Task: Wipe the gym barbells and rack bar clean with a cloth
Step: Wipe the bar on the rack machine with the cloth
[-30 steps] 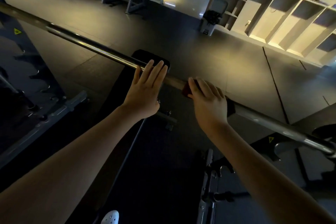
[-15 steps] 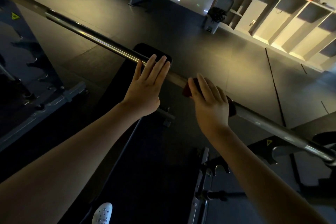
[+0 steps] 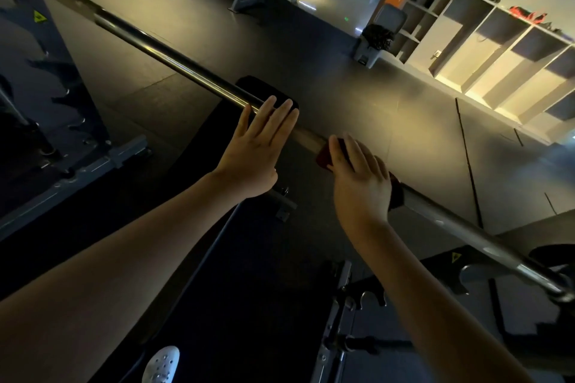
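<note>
Barbell (image 3: 186,68) slanting from far left to near right. On the barbell's middle, left hand (image 3: 255,146) laid flat. Just right of it along the barbell, right hand (image 3: 357,177) pressing a cloth (image 3: 323,158) onto the barbell. Beneath the barbell, bench (image 3: 249,258). Under the barbell's left stretch, rack upright (image 3: 62,78). Behind the barbell, to the right, bin (image 3: 379,37) and, beyond it, shelves (image 3: 466,56). Nearer than the barbell, beside the bench, shoe (image 3: 161,364).

One barbell (image 3: 174,64), one cloth (image 3: 322,159), two hands (image 3: 253,146) (image 3: 361,179).
</note>
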